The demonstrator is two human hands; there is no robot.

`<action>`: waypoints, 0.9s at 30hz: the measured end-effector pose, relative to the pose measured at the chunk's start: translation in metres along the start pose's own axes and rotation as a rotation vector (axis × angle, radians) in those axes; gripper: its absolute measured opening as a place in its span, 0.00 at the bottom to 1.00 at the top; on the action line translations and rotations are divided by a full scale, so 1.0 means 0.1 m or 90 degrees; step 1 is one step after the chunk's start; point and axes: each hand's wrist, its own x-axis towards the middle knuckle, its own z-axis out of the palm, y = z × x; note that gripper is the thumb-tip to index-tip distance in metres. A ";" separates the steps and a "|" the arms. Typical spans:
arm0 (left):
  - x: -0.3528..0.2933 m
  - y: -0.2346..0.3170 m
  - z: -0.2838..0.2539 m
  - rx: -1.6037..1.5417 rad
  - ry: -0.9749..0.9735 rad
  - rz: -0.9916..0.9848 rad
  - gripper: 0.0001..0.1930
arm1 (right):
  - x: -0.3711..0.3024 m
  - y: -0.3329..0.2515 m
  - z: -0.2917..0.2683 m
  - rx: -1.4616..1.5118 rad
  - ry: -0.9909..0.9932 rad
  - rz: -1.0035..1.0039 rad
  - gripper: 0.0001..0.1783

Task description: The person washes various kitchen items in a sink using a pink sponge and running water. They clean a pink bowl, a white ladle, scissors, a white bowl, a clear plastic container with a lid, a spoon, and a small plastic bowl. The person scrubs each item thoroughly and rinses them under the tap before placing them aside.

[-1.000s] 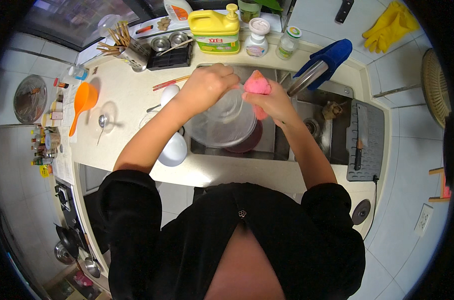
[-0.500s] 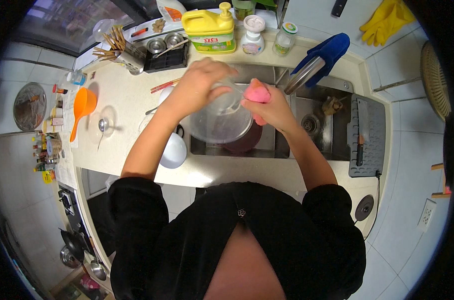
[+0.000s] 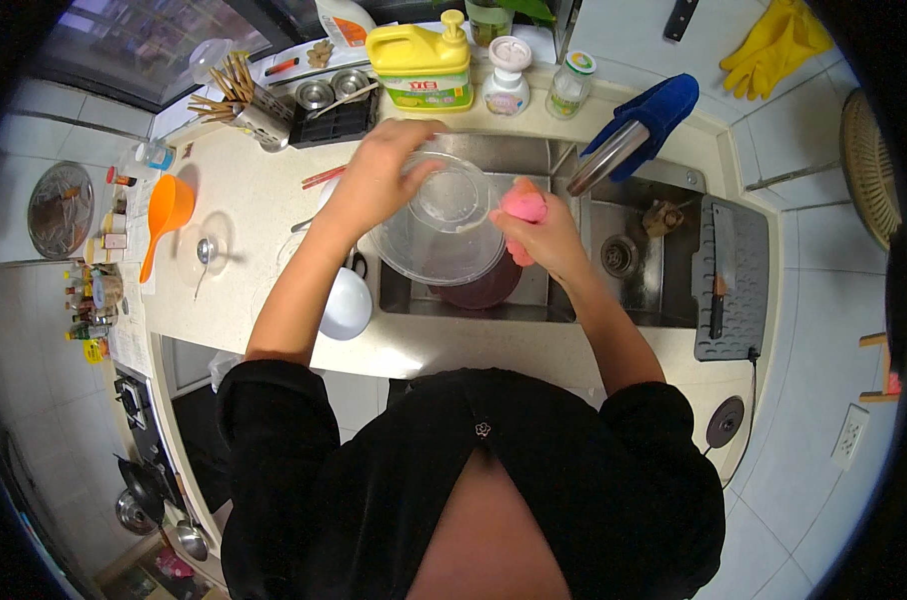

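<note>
My left hand (image 3: 379, 178) is closed on the left edge of a small round clear plastic piece (image 3: 451, 200); whether it is a lid or a shallow bowl I cannot tell. Below it, over the left sink basin, is a larger clear plastic bowl (image 3: 424, 262). A bunched pink sponge cloth (image 3: 524, 206) is squeezed in my right hand (image 3: 554, 240), beside the right edge of the clear pieces. Partly hidden beneath the larger bowl, a dark reddish bowl (image 3: 482, 291) shows in the basin.
A white bowl (image 3: 346, 304) stands left of the sink. The steel faucet (image 3: 610, 158), with a blue cloth (image 3: 664, 110) over it, reaches between the basins. A cleaver (image 3: 720, 255) lies on the grey mat (image 3: 749, 300) at right. A yellow detergent jug (image 3: 421, 68) stands behind the sink.
The small clear piece, blurred before, now shows sharply with its round rim. My right hand with the pink sponge cloth has shifted slightly right and nearer.
</note>
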 end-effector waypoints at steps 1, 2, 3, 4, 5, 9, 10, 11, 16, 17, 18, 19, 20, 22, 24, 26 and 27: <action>0.06 0.07 -0.02 -0.003 -0.066 0.063 0.09 | 0.03 0.02 0.01 0.003 -0.004 -0.018 0.08; 0.05 0.10 0.01 0.001 -0.097 0.053 0.08 | 0.06 0.03 0.04 0.007 -0.007 -0.035 0.08; 0.02 0.11 0.05 0.005 -0.128 0.042 0.08 | 0.07 0.05 0.06 0.010 -0.011 -0.053 0.09; 0.01 0.10 0.08 0.010 -0.156 0.035 0.07 | 0.08 0.07 0.07 0.001 0.010 -0.061 0.09; -0.01 0.05 0.11 0.000 -0.128 -0.018 0.06 | 0.06 0.09 0.08 -0.007 0.030 -0.068 0.09; -0.15 -0.16 0.17 -0.006 0.046 -0.225 0.06 | -0.12 0.16 0.24 0.072 0.071 0.033 0.09; -0.16 -0.16 0.19 0.052 0.083 -0.184 0.06 | -0.14 0.22 0.27 0.079 0.075 0.032 0.09; -0.18 -0.15 0.21 0.111 0.120 -0.142 0.07 | -0.14 0.29 0.28 0.086 0.079 0.031 0.09; -0.44 0.43 0.26 -0.057 0.298 -0.410 0.13 | -0.06 0.29 0.24 0.079 0.171 -0.037 0.09; -0.46 0.45 0.26 -0.066 0.294 -0.427 0.13 | -0.01 0.37 0.19 0.004 0.199 -0.120 0.09; -0.50 0.45 0.26 -0.075 0.291 -0.444 0.13 | 0.01 0.42 0.17 -0.043 0.220 -0.132 0.08; -0.49 0.48 0.22 -0.016 0.303 -0.410 0.13 | 0.03 0.40 0.16 -0.094 0.243 -0.148 0.07; -0.49 0.53 0.17 0.043 0.314 -0.375 0.14 | 0.02 0.37 0.17 -0.146 0.276 -0.224 0.08; -0.52 0.57 0.13 -0.107 0.225 -0.453 0.16 | 0.01 0.28 0.21 -0.233 0.302 -0.299 0.11; -0.59 0.60 0.20 -0.529 0.006 -0.650 0.19 | 0.00 0.23 0.23 -0.297 0.281 -0.297 0.14; -0.55 0.67 0.55 -0.668 0.052 -0.626 0.22 | -0.01 0.25 0.30 -0.389 0.258 -0.386 0.15; -0.50 0.65 0.68 -0.706 0.077 -0.618 0.22 | -0.01 0.24 0.34 -0.435 0.250 -0.431 0.16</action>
